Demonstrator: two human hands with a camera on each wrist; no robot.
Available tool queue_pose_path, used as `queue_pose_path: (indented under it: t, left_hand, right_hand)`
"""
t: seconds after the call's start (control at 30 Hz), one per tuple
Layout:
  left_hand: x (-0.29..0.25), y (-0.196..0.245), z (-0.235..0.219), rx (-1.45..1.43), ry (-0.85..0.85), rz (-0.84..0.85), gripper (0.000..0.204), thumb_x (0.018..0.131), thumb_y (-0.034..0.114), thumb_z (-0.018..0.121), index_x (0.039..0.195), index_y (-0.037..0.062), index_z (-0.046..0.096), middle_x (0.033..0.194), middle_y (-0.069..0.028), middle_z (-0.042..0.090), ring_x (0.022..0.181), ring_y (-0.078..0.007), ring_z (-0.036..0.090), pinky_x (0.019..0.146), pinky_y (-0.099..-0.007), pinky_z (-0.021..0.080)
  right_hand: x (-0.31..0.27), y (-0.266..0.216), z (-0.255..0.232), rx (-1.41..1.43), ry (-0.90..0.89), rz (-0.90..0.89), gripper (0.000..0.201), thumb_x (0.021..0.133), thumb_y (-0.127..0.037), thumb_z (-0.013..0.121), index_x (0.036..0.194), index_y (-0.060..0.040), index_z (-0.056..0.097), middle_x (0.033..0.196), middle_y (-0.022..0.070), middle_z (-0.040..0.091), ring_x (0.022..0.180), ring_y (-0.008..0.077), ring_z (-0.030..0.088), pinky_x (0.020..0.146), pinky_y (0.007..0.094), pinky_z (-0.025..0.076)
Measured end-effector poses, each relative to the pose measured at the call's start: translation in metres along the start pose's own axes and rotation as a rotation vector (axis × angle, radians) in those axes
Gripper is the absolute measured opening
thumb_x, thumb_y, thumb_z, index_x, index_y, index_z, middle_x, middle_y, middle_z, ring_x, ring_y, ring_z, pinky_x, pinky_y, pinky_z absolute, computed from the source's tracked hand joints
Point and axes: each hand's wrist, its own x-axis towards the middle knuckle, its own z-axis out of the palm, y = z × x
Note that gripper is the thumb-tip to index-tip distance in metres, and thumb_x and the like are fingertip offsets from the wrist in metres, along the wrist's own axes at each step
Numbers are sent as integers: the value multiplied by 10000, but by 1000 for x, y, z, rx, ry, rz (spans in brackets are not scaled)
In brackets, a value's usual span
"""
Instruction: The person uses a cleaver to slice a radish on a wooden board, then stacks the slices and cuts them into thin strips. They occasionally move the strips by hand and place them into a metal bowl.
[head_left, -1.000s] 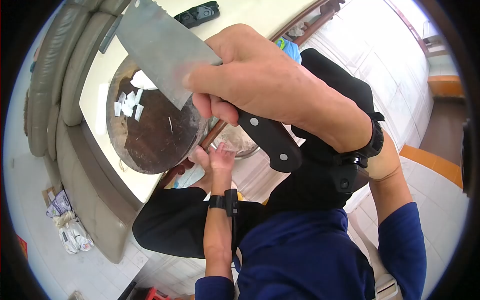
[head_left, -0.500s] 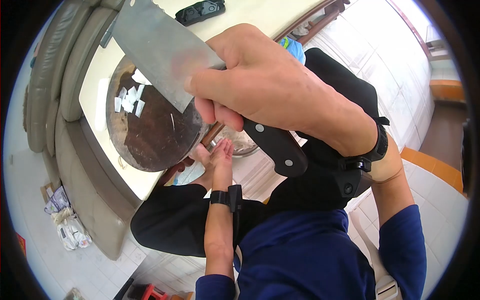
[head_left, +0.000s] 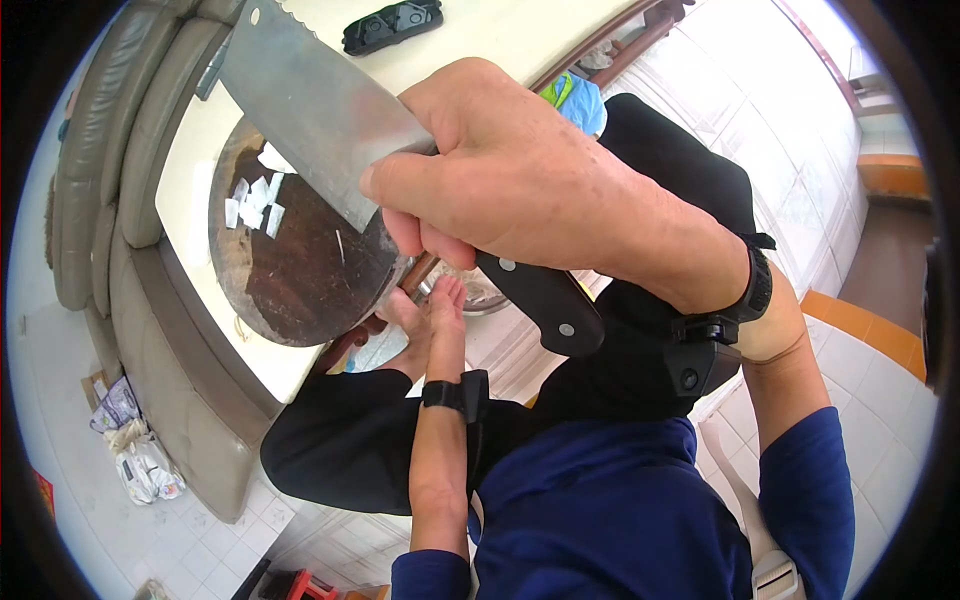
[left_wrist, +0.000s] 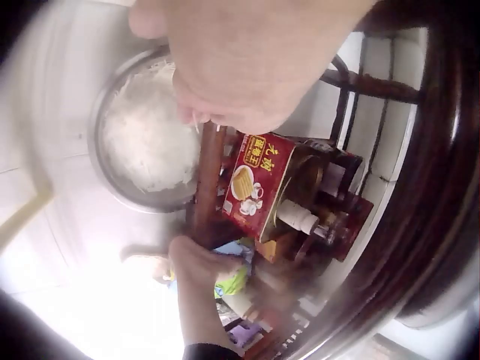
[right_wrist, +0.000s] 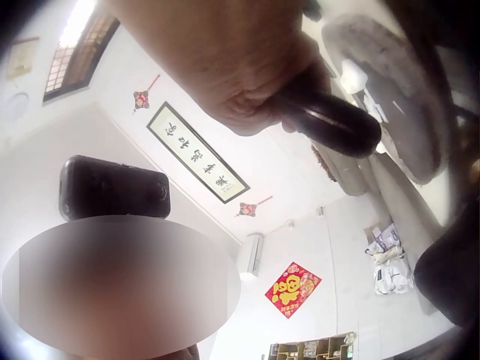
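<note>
My right hand [head_left: 540, 180] grips a cleaver [head_left: 310, 110], thumb on the flat of its blade and fingers curled at the black handle [head_left: 545, 300]. The blade is raised over a round dark wooden chopping board [head_left: 300, 280], overlapping its upper right part in the head view. Several small white pieces [head_left: 255, 205] and a larger white chunk [head_left: 272, 158] lie on the board. Below the board's edge, my left hand [head_left: 442, 315] hangs by a metal basin [left_wrist: 101, 161] of white shreds [left_wrist: 146, 135]. Its fingers are loosely bent, a thin pale strand at the tips.
The board sits on a cream table [head_left: 180, 200] beside a grey-brown sofa [head_left: 170, 340]. A black object [head_left: 392, 27] lies at the table's far end. Under the table are a red box [left_wrist: 259, 180] and wooden rails. A bare foot [left_wrist: 199, 270] is near the basin.
My left hand's fingers, spread over the basin a second ago, have drawn together as the wrist turned. My right hand holds the cleaver almost still, with slight drift. The white pieces stay put.
</note>
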Motion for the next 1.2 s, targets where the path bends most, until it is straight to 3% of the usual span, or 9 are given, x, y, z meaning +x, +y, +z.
queue_pose_path:
  t: [0.9, 1.2]
  left_hand:
    - [-45, 31, 49, 276, -143, 195, 290, 944, 57, 583, 1224, 24, 516, 1159, -76, 586, 1071, -185, 544, 903, -347, 456]
    - [-61, 34, 71, 376, -193, 257, 259, 938, 55, 596, 1190, 21, 544, 1120, -68, 598, 1029, -168, 552, 876, -327, 458]
  right_hand:
    - [0, 0, 5, -10, -1, 9, 254, 764, -86, 523, 670, 123, 632, 594, 201, 628, 534, 235, 661, 537, 339, 539]
    - [3, 8, 8, -101, 23, -69, 262, 768, -80, 536, 685, 163, 586, 596, 270, 588, 558, 284, 675, 547, 356, 537]
